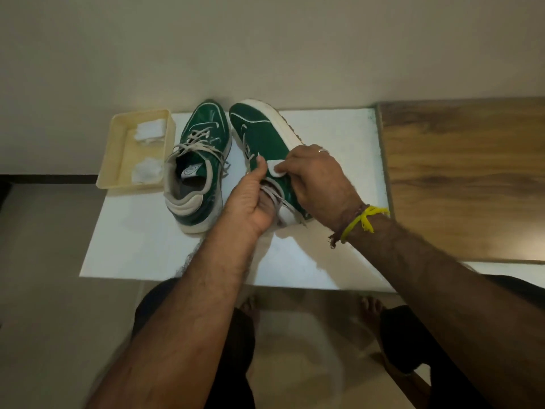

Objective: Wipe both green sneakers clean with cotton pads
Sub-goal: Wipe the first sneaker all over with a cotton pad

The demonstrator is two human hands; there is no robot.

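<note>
On the white tabletop (324, 261) two green sneakers lie side by side, toes pointing away from the person. The left sneaker (198, 166) stands upright on its sole, its grey laces loose and its opening facing up. The right sneaker (265, 140) is tipped onto its side so that its pale sole edge faces right — it touches or nearly touches the left sneaker near the toes. The left hand (250, 199) grips the right sneaker at its opening, fingers curled in among the laces and thumb raised along the green upper. The right hand (315, 175) presses a white cotton pad (277, 169) against the green side panel just beside that thumb, fingers bent over the pad and holding it; a ring shows on one finger and a yellow thread (362, 221) is tied around the wrist next to a darker band. To the left of the sneakers, touching the tabletop's left edge, sits a cream tray (118, 160) holding two clumps of spare cotton pads (149, 131) — one toward the far end, one toward the near end. A wood-grain surface (466, 178) adjoins the tabletop on the right. Below, the person's dark-clad legs and bare feet show over a pale floor (44, 320).
</note>
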